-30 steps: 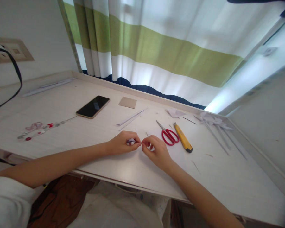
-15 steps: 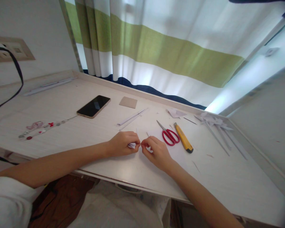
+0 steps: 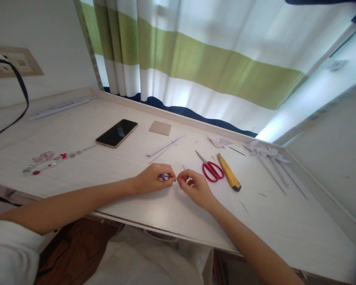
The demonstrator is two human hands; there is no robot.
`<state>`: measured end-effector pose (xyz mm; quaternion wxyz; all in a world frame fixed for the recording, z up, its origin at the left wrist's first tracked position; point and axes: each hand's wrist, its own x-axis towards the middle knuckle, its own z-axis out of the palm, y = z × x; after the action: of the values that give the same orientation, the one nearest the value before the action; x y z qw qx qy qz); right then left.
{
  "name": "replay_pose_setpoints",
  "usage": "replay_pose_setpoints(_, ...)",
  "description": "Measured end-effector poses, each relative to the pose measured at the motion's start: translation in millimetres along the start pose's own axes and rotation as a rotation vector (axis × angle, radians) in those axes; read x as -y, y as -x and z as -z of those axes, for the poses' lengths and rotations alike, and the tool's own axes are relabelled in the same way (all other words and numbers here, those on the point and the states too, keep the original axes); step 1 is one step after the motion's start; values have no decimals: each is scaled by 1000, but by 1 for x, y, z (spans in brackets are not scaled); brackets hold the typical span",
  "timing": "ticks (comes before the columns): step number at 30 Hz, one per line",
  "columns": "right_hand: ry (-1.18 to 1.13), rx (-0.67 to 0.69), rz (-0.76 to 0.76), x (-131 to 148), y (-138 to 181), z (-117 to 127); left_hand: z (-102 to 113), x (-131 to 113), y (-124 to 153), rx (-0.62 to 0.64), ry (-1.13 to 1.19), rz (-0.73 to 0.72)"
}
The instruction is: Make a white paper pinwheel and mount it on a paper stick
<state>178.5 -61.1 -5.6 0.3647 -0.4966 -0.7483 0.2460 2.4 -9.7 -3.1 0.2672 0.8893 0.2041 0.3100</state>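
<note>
Near the front edge of the white table, my left hand (image 3: 156, 178) is closed around a small folded piece of white paper (image 3: 164, 177), most of it hidden in the fingers. Fingertip to fingertip with it, my right hand (image 3: 196, 189) is closed in a pinch. Whatever lies between its thumb and fingers is too small to make out. Just right of that hand rest scissors with red handles (image 3: 213, 171) and a yellow utility knife (image 3: 230, 174). Beyond my hands lie narrow folded paper strips (image 3: 164, 148).
A black phone (image 3: 117, 133) with a beaded charm strap (image 3: 53, 161) lies to the left, near a square of brown card (image 3: 160, 128). Paper pinwheel-like pieces on sticks (image 3: 269, 158) are at the right. A folded paper piece (image 3: 219, 141) lies by the back ledge.
My hands have turned slightly while staying together, and more of the folded paper shows in my left hand. The things on the table have not moved.
</note>
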Motion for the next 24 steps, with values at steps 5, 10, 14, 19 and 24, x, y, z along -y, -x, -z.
replay_pose_setpoints(5,-29,-18,-38,1,0,-1,1,-2,0,-6,-5,43)
replay_pose_setpoints(10,-16,-41,-32,0,0,-1,1,-4,0,-36,-30,48)
replay_pose_setpoints(14,14,-50,-17,-1,0,-1,1,-4,0,-39,-49,34)
replay_pose_setpoints(19,78,-45,23,0,2,-1,-1,-2,0,-30,-63,18)
replay_pose_setpoints(24,115,-39,49,1,3,-1,-1,0,0,-21,-62,13)
